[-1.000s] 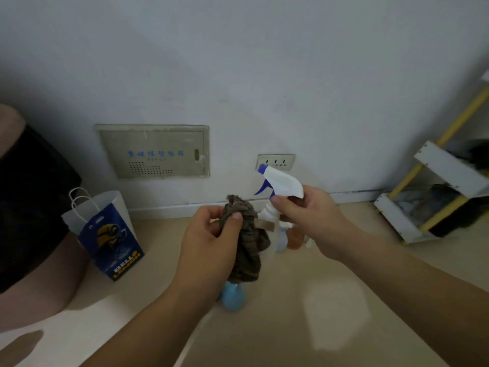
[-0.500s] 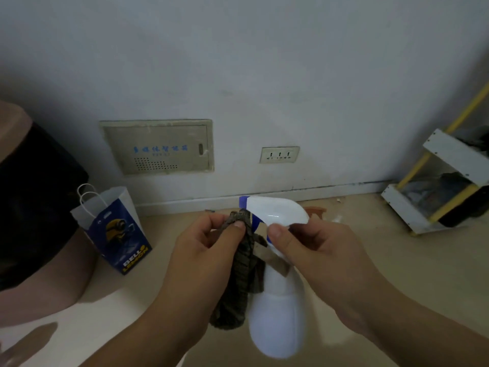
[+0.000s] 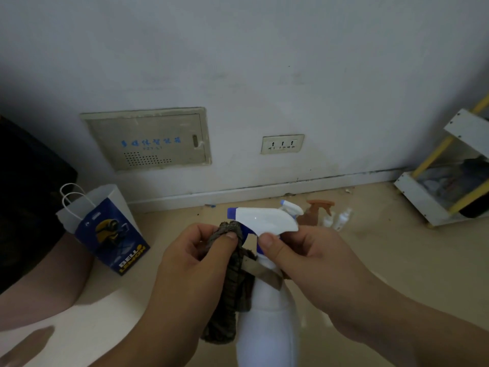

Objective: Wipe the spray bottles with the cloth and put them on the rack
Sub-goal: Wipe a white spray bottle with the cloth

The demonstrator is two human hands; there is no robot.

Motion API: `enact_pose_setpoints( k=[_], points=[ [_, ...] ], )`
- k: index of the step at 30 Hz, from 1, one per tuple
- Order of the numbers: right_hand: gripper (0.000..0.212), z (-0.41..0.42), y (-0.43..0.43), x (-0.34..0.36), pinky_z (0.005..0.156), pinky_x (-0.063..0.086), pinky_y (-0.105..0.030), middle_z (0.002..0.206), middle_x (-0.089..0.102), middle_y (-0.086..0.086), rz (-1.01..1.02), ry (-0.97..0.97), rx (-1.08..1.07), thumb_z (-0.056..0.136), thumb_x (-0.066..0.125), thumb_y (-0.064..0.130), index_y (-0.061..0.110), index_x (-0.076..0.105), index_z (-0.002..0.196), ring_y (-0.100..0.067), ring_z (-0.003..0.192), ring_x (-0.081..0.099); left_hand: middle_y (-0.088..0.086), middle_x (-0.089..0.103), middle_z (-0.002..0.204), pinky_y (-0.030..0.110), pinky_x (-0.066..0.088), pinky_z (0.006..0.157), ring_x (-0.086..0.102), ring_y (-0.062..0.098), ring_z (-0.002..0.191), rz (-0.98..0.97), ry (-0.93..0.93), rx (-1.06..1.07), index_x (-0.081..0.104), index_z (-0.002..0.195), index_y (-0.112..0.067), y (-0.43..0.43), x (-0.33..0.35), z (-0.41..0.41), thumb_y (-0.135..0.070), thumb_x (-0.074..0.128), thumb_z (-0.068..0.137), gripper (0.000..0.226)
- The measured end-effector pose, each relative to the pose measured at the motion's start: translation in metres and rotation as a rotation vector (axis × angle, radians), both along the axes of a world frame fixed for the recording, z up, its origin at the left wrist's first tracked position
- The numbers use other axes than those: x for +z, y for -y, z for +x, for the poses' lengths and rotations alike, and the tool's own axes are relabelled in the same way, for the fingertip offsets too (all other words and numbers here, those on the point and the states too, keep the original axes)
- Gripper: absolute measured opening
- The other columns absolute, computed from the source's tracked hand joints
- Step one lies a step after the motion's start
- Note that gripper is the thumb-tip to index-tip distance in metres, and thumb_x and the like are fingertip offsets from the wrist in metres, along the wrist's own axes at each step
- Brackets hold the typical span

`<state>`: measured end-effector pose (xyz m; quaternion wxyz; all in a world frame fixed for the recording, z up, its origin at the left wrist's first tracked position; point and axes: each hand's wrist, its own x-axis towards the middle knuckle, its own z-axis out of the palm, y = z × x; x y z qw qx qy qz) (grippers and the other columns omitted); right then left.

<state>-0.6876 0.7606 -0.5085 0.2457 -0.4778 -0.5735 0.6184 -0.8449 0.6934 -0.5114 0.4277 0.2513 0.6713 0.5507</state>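
The spray bottle [image 3: 267, 332] is in the middle, close up, held above the floor [image 3: 397, 260]. Its body is white and smooth. Its top is white too, with a blue tip that points left. The right hand [image 3: 312, 263] grips the bottle at the neck, with the thumb just under the white top. The left hand [image 3: 190, 263] pinches a brown cloth [image 3: 230, 300] between thumb and fingers. The cloth touches the left side of the bottle's neck and hangs down beside the body. A light tan strip of the cloth lies across the neck.

Far behind the hands, more bottles stand on the floor near the wall: a white one with a blue tip [image 3: 291, 209], a brown one [image 3: 316, 213] and two small white ones [image 3: 341, 219].

The rack [image 3: 418, 197] is far right. It has white shelves and yellow poles. Dark and grey things lie on its low shelf, too blurry to tell what they are.

A paper bag [image 3: 111, 229], white and blue, stands on the left with its top open. What is in it cannot be seen.

There is bare floor between the hands and the rack.
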Motion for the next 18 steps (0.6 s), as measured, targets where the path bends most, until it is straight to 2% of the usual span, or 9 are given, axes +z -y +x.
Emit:
enact_pose_setpoints(
  k=[5,11,13,15,18],
  points=[
    [0.027,-0.001,-0.010,-0.006,0.102,0.057,-0.047,0.097,0.082,-0.006,-0.092,-0.031,0.012,0.099,0.065,0.031,0.010,0.082,0.100,-0.023,0.099,0.077,-0.003,0.075,0.073,0.017,0.053,0.050,0.072,0.013,0.067,-0.009,-0.015,-0.007,0.072,0.087,-0.022,-0.003,-0.002,-0.001,-0.028,0.067,0.093,0.010],
    [0.031,-0.001,-0.016,-0.009,0.106,0.053,-0.055,0.106,0.079,-0.015,-0.134,-0.034,0.008,0.101,0.063,0.032,0.007,0.081,0.102,-0.040,0.112,0.070,0.000,0.076,0.075,0.026,0.058,0.057,0.074,0.019,0.072,-0.029,-0.016,-0.005,0.073,0.086,-0.021,-0.005,-0.001,-0.002,-0.028,0.068,0.093,0.011],
    [0.032,-0.001,-0.016,-0.009,0.106,0.052,-0.057,0.108,0.078,-0.018,-0.126,-0.031,0.009,0.102,0.061,0.032,0.006,0.081,0.101,-0.043,0.113,0.067,0.001,0.076,0.076,0.034,0.061,0.063,0.074,0.023,0.074,-0.038,0.012,0.018,0.073,0.083,-0.021,-0.007,0.003,-0.007,-0.029,0.068,0.093,0.014],
    [0.030,0.000,-0.015,-0.009,0.105,0.052,-0.058,0.104,0.079,-0.016,-0.089,-0.015,0.014,0.102,0.062,0.032,0.009,0.081,0.099,-0.040,0.111,0.069,0.003,0.075,0.079,0.038,0.060,0.064,0.074,0.026,0.077,-0.036,0.047,0.071,0.073,0.084,-0.022,-0.010,0.008,-0.017,-0.030,0.066,0.095,0.016],
    [0.023,0.000,-0.010,-0.006,0.101,0.057,-0.050,0.095,0.081,-0.002,0.007,0.019,0.048,0.099,0.065,0.033,0.017,0.082,0.097,-0.023,0.100,0.076,0.003,0.076,0.082,0.031,0.055,0.059,0.074,0.023,0.080,-0.005,0.072,0.186,0.071,0.092,-0.022,-0.015,0.014,-0.036,-0.030,0.064,0.098,0.013]
  ],
)
